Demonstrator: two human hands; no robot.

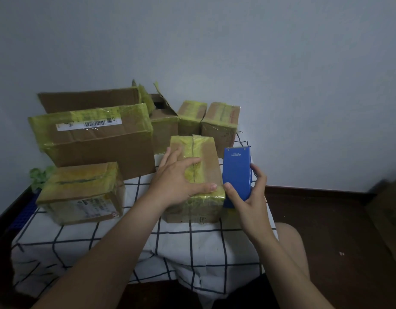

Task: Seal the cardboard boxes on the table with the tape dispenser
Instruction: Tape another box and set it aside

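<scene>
Close beside box (207, 157) edge, tape dispenser (236, 172) in right hand (248, 204).

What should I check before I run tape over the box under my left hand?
1. Box steadied: left hand presses flat on top of the front box. Ok.
2. Tool in hand: right hand grips the blue tape dispenser. Ok.
3. Top closed: edges meet along the centre seam. Ok.
4. Dispenser on the seam: it is held beside the box's right side. Not ok.
5. Seam path free: the left hand lies across it. Not ok.
6. Tape end ready: hidden. Cannot tell.
</scene>
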